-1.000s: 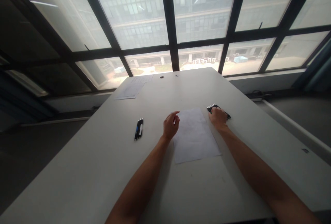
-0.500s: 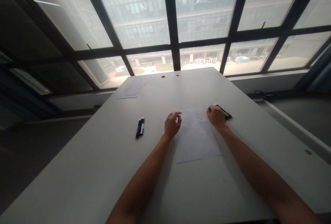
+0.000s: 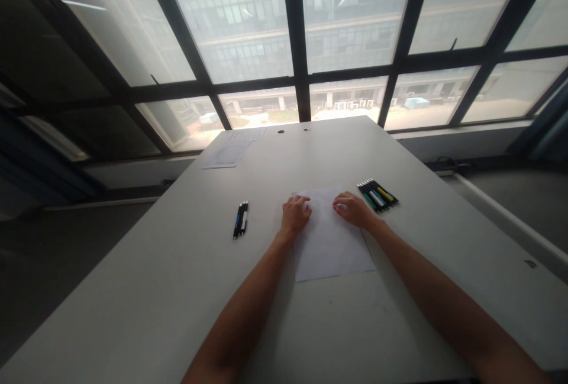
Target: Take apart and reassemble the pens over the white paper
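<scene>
A white sheet of paper point(image 3: 332, 254) lies flat on the table in front of me. Over its upper left part rests my left hand point(image 3: 296, 213), fingers bent and thumb apart from them. My right hand point(image 3: 352, 209) lies across the upper right part, its fingers loosely bent toward the left and apart from the thumb. No pen shows in either hand. Just right of my right hand, several black pens point(image 3: 378, 196) lie side by side, with green, white and yellow parts. Left of the sheet, a small group of dark pens point(image 3: 240, 220) has blue and white parts.
The white table point(image 3: 177, 289) stretches away toward large framed windows point(image 3: 252, 23). Printed papers point(image 3: 226, 154) lie at its far left, and a dark round hole point(image 3: 280, 132) sits near the far edge. A small dark item point(image 3: 530, 264) is at the right.
My right hand has moved left from the pens onto the sheet, uncovering the pen row. The sheet has shifted slightly left. My left hand has lowered its fingers a little.
</scene>
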`<state>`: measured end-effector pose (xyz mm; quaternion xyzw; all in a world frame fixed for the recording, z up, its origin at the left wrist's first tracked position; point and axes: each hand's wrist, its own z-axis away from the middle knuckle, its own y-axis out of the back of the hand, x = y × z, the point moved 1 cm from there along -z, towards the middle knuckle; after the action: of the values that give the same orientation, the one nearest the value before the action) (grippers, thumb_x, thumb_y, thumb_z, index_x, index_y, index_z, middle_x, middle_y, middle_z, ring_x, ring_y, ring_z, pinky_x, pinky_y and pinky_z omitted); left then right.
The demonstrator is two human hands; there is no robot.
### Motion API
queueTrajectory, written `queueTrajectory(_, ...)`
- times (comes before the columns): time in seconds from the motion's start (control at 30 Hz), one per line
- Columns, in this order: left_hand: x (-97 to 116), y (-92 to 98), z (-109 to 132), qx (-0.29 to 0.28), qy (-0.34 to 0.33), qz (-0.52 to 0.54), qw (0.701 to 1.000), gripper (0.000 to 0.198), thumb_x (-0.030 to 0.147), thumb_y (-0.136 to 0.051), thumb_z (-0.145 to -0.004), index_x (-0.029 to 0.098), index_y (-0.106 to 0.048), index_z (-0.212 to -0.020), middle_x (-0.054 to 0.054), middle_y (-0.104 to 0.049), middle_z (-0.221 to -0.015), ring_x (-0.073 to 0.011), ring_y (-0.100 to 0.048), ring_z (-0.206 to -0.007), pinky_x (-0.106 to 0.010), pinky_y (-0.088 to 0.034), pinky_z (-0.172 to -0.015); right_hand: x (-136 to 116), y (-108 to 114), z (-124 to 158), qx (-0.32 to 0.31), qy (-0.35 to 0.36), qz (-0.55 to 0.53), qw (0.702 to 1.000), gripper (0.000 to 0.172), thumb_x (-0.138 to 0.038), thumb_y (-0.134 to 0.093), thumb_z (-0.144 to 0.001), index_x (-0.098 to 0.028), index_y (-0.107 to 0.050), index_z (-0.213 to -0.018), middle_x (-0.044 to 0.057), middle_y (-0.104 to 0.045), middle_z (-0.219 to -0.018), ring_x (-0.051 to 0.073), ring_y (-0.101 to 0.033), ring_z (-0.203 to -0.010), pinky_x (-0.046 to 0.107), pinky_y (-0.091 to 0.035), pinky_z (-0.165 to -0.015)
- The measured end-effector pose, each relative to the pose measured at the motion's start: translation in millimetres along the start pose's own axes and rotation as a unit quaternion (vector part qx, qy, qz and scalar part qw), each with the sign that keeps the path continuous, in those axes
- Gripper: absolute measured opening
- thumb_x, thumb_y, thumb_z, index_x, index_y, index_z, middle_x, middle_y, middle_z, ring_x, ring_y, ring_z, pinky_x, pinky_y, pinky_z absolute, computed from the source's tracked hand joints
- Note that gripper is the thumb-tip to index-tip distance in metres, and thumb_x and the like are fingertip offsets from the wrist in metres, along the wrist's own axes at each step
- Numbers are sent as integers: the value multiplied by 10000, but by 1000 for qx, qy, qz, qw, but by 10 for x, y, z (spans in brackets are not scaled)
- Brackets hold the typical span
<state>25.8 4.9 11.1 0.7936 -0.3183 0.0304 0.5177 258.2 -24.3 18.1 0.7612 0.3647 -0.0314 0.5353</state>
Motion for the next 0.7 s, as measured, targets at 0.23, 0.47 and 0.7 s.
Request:
queueTrajectory(0.23,3,1,-8,3,0,17,1000,215,159,-610,-822,232,-695,-1004,-77,-692,-1037,-267,-606,-1021,-447,-473,-921,24,16,-2,26,-20,4,999,177,-201,-539,-898,-197,-716,-892,69,-704,-935,198,-596,-936,326,-446,-902)
queueTrajectory(0.47,-80,46,-53,15,2,79,997,187,138,-612,-801,210,-709,-944,-62,-700,-980,-217,-634,-964,-402,-495,-943,75,-7,13,40,-19,10,999,176,-192,-533,-894,-189,-703,-847,58,-698,-873,183,-602,-875,294,-448,-847)
queueTrajectory(0.7,-269,345,-223,-39,54,121,990,164,223,-623,-800,188,-726,-924,-52,-731,-941,-180,-657,-839,-326,-523,-856,148,-29,9,54,-13,4,998,158,-187,-547,-889,-188,-700,-849,58,-698,-844,187,-603,-839,288,-448,-804)
